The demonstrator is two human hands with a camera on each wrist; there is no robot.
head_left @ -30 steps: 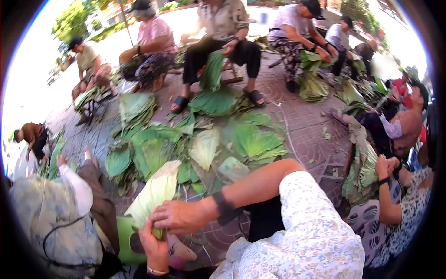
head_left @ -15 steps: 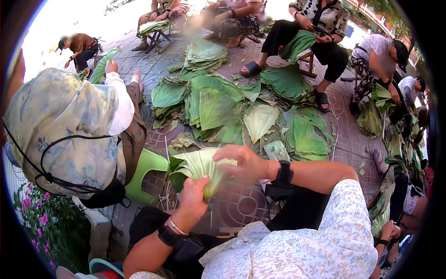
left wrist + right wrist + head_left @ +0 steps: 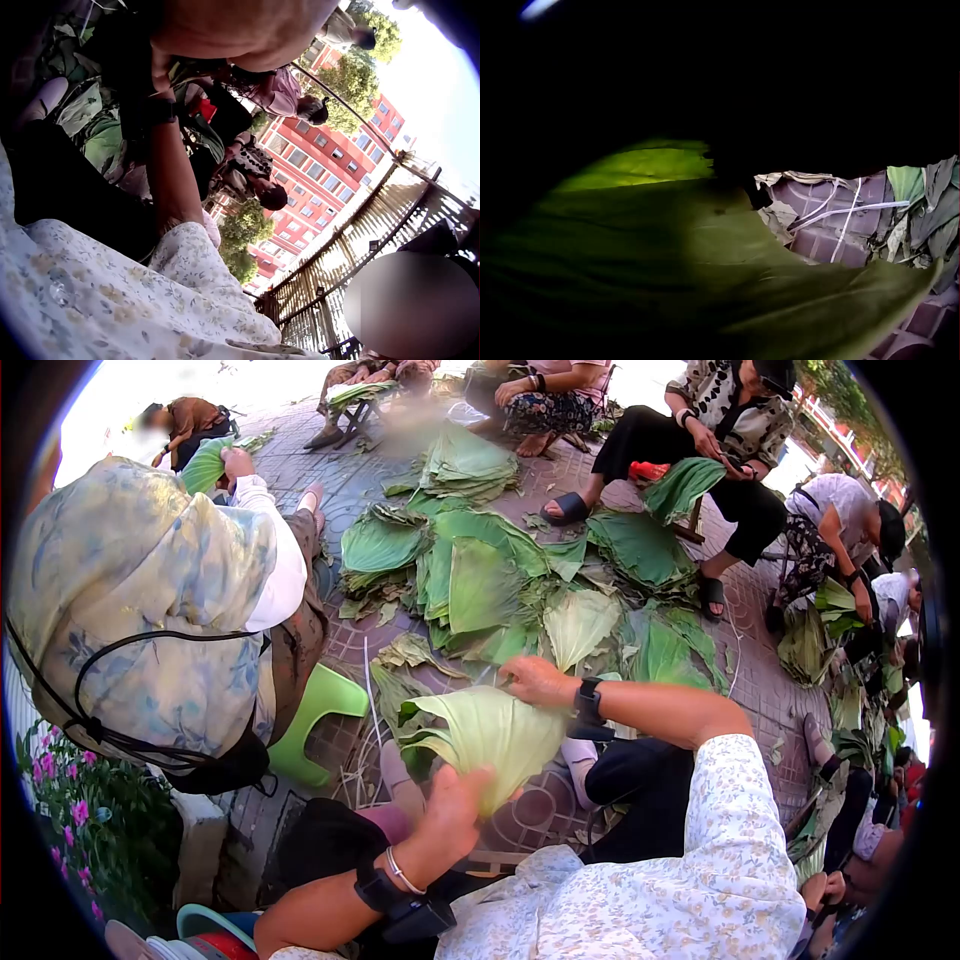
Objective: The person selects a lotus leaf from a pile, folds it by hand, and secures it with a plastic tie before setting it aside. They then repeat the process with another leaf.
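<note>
A pale green lotus leaf [image 3: 490,735], folded into a fan, is spread between my two hands low in the head view. My left hand [image 3: 450,815] grips its gathered narrow end, the thumb lying along the leaf. At the far right edge of the leaf, my right hand [image 3: 540,682] pinches the rim with bent fingers. The right wrist view shows the lotus leaf [image 3: 802,300] close up, with the hand a dark shape above it. In the left wrist view the left hand [image 3: 247,30] hides the leaf.
Stacks of lotus leaves [image 3: 480,575] lie on the paving ahead. A green plastic stool [image 3: 315,725] stands to the left, beside a seated person in a patterned head cover [image 3: 150,600]. Other people sit around with leaves. Pink flowers [image 3: 80,810] grow at lower left.
The head view has swung left and down. My right hand has gone from beside the left hand at the leaf's narrow end to its far edge, and the leaf is spread wider.
</note>
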